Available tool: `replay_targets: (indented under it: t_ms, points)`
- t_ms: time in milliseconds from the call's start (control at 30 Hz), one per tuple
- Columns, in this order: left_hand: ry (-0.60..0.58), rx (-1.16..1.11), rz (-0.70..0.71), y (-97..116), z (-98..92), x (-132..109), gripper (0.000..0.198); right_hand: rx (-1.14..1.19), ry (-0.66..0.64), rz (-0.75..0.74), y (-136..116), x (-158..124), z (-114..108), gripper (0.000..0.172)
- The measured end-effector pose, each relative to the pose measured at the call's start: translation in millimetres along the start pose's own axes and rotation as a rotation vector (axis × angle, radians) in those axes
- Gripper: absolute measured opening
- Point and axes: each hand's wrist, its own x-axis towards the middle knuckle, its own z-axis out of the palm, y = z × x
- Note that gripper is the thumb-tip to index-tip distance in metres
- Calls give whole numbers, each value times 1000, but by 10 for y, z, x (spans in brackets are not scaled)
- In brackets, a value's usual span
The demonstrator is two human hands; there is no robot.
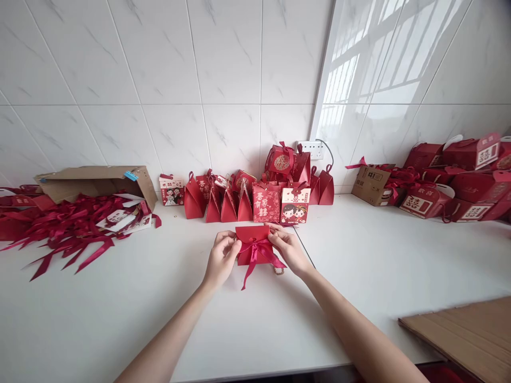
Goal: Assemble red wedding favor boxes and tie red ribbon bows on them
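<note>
Between my two hands is a small red gift box (253,235) with a flap at its top. A dark pink ribbon (254,254) is tied in a bow across its front, one tail hanging down toward the table. My left hand (224,255) grips the box's left edge, thumb at the front. On the opposite side, my right hand (289,246) pinches the upper right edge. A small beaded gold ring (278,271) shows just below the box on the right, partly hidden by the ribbon.
Behind my hands stand several red gift boxes (229,205) along the tiled wall. An open cardboard box (99,178) spills ribbons (75,218) at left. More red boxes (475,186) are piled at right. Flat cardboard (467,335) lies at the front right. A power strip (313,149) sits by the wall.
</note>
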Motion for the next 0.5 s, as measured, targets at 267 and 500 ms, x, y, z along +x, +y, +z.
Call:
replay_targets:
  t_ms: [267, 500]
  points:
    - [-17, -19, -9, 0, -11, -3, 36, 12, -5, -14, 14, 13, -23, 46]
    - [-17, -13, -11, 9, -7, -1, 36, -12, -26, -18, 2, 14, -34, 46]
